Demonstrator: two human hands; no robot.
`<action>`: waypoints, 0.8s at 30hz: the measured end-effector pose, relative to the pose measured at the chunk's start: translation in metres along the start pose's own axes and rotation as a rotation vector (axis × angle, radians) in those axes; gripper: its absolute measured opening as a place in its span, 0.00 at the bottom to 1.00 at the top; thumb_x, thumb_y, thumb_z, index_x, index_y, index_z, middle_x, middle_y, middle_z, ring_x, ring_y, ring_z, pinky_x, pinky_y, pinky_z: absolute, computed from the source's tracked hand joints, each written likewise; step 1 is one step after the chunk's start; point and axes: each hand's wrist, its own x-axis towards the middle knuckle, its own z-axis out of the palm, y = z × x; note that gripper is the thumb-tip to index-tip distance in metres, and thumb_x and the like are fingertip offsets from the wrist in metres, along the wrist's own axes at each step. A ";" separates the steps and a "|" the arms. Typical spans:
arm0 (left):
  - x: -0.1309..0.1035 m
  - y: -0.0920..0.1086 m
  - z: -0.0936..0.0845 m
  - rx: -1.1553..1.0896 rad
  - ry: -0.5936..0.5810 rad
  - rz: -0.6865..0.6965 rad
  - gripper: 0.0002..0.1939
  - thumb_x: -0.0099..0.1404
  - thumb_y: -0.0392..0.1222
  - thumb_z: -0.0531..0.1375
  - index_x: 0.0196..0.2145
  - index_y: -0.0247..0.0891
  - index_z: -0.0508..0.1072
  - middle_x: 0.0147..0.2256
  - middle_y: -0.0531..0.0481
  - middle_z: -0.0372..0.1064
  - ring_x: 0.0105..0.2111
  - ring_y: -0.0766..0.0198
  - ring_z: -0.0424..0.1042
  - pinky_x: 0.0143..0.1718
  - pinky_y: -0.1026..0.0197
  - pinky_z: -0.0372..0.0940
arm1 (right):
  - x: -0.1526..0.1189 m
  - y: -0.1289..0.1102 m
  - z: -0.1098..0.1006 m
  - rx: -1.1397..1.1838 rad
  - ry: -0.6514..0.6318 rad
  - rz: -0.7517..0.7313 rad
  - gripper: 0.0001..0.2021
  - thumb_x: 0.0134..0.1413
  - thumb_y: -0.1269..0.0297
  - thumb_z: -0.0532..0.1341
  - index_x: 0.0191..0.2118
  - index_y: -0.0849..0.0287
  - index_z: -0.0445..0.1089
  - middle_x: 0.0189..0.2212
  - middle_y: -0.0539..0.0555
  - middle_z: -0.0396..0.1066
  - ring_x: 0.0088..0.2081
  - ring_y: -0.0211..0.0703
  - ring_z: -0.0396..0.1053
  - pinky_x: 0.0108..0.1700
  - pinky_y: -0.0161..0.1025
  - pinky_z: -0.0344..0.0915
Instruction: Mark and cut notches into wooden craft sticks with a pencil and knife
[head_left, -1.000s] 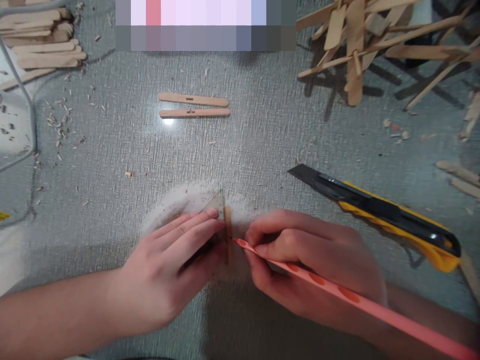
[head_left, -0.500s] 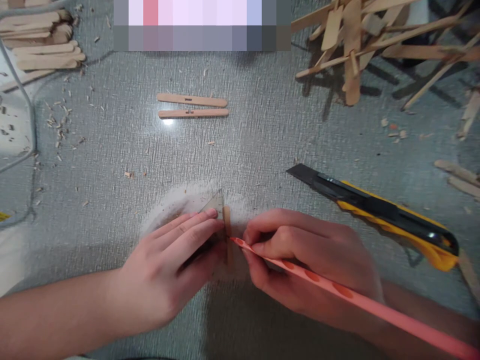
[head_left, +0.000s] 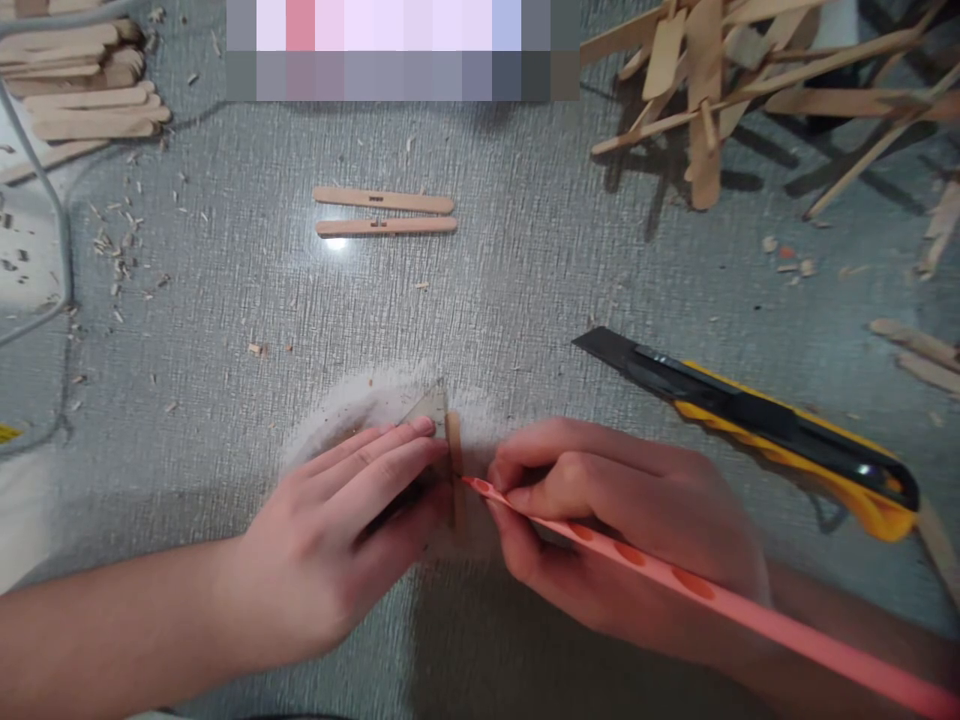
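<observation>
My right hand (head_left: pixel 615 540) is closed in a pinch round a pink pencil (head_left: pixel 645 563) with darker oval dimples. The pencil's tip meets the right edge of an upright wooden stick (head_left: pixel 454 440). From the left, my left hand (head_left: pixel 352 520) presses on a clear set square (head_left: pixel 432 402), whose corner shows above the fingers along the stick's left edge. Its fingers lie close together and hide most of the set square. The stick's lower part is in shadow between both hands.
A yellow and black utility knife (head_left: pixel 765 420) lies right of my right hand. Two marked sticks (head_left: pixel 386 227) rest further up. Piled sticks (head_left: pixel 705 110) fill the upper right, stacked sticks (head_left: pixel 97 115) the upper left. A grey cable (head_left: pixel 61 220) runs down the left.
The pink pencil has shifted very slightly to the right with my right hand. My left hand, the set square and the stick look the same.
</observation>
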 end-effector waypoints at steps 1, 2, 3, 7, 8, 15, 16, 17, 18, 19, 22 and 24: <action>0.000 0.000 0.000 0.004 0.003 0.005 0.09 0.74 0.35 0.55 0.44 0.36 0.76 0.49 0.42 0.77 0.54 0.59 0.76 0.60 0.58 0.71 | 0.000 0.000 0.000 0.002 -0.004 -0.005 0.11 0.54 0.76 0.64 0.30 0.56 0.62 0.30 0.47 0.74 0.27 0.29 0.72 0.29 0.26 0.69; 0.001 0.000 0.000 0.008 0.005 0.008 0.08 0.74 0.35 0.56 0.44 0.36 0.76 0.49 0.41 0.78 0.54 0.59 0.76 0.60 0.58 0.71 | 0.001 -0.001 -0.001 0.001 -0.007 -0.009 0.11 0.53 0.76 0.64 0.30 0.56 0.62 0.30 0.47 0.74 0.27 0.29 0.72 0.28 0.26 0.69; 0.001 0.000 0.000 0.010 0.005 0.010 0.08 0.74 0.35 0.56 0.44 0.36 0.76 0.49 0.41 0.78 0.54 0.58 0.76 0.59 0.57 0.72 | 0.001 -0.001 -0.001 -0.004 -0.013 -0.010 0.11 0.53 0.76 0.64 0.30 0.55 0.62 0.30 0.47 0.74 0.27 0.29 0.72 0.28 0.26 0.69; 0.000 0.000 0.000 0.001 -0.005 0.000 0.09 0.74 0.36 0.55 0.44 0.38 0.76 0.48 0.42 0.78 0.52 0.57 0.77 0.57 0.54 0.74 | 0.002 -0.001 -0.001 -0.034 -0.029 -0.013 0.11 0.54 0.76 0.63 0.30 0.54 0.62 0.29 0.47 0.74 0.26 0.30 0.71 0.26 0.28 0.70; 0.000 0.000 0.000 -0.001 -0.008 -0.003 0.09 0.74 0.37 0.55 0.45 0.39 0.76 0.49 0.43 0.78 0.52 0.57 0.77 0.56 0.53 0.74 | 0.002 -0.001 -0.001 -0.039 -0.028 -0.013 0.11 0.54 0.76 0.63 0.30 0.54 0.62 0.29 0.47 0.74 0.26 0.31 0.71 0.26 0.28 0.70; 0.000 0.000 0.000 0.003 -0.007 -0.004 0.09 0.74 0.36 0.55 0.45 0.37 0.75 0.48 0.42 0.78 0.54 0.57 0.76 0.57 0.54 0.73 | 0.003 -0.003 -0.001 -0.035 -0.028 -0.012 0.11 0.54 0.77 0.63 0.31 0.53 0.62 0.29 0.47 0.74 0.26 0.32 0.72 0.27 0.29 0.71; 0.000 0.000 0.000 0.004 -0.008 -0.003 0.09 0.74 0.36 0.55 0.45 0.37 0.75 0.48 0.42 0.78 0.54 0.57 0.76 0.57 0.54 0.73 | 0.003 -0.003 -0.001 -0.035 -0.028 -0.013 0.11 0.54 0.77 0.63 0.31 0.53 0.62 0.29 0.47 0.74 0.26 0.32 0.72 0.26 0.29 0.71; 0.001 0.001 0.000 0.004 -0.006 -0.002 0.09 0.74 0.36 0.55 0.45 0.37 0.75 0.48 0.42 0.78 0.53 0.57 0.76 0.57 0.54 0.73 | 0.003 -0.002 -0.001 -0.035 -0.025 -0.013 0.11 0.54 0.77 0.63 0.31 0.53 0.62 0.29 0.46 0.74 0.26 0.31 0.72 0.26 0.29 0.71; 0.001 0.001 -0.001 0.003 -0.003 -0.003 0.09 0.74 0.36 0.55 0.44 0.37 0.75 0.48 0.42 0.79 0.53 0.58 0.77 0.57 0.55 0.73 | 0.002 -0.002 -0.001 -0.036 -0.020 -0.014 0.11 0.54 0.77 0.63 0.31 0.53 0.62 0.29 0.47 0.74 0.27 0.31 0.72 0.26 0.28 0.71; 0.001 0.001 -0.001 0.001 0.003 -0.006 0.09 0.74 0.36 0.55 0.44 0.37 0.75 0.48 0.42 0.79 0.53 0.58 0.77 0.57 0.55 0.73 | 0.002 -0.002 -0.001 -0.034 -0.012 -0.018 0.11 0.54 0.77 0.63 0.31 0.54 0.62 0.29 0.47 0.74 0.27 0.31 0.72 0.26 0.28 0.70; 0.001 0.001 -0.001 -0.006 0.007 -0.002 0.08 0.74 0.35 0.56 0.44 0.36 0.75 0.48 0.42 0.79 0.53 0.58 0.77 0.58 0.56 0.73 | 0.002 -0.001 0.000 -0.039 -0.006 -0.020 0.11 0.54 0.77 0.63 0.30 0.54 0.62 0.30 0.47 0.75 0.27 0.30 0.72 0.27 0.28 0.70; 0.001 0.001 -0.001 -0.004 0.005 -0.003 0.08 0.73 0.35 0.56 0.44 0.37 0.75 0.48 0.42 0.78 0.53 0.58 0.77 0.58 0.55 0.73 | 0.003 -0.001 0.000 -0.040 -0.008 -0.014 0.11 0.55 0.77 0.63 0.30 0.54 0.62 0.29 0.47 0.75 0.27 0.31 0.72 0.27 0.28 0.71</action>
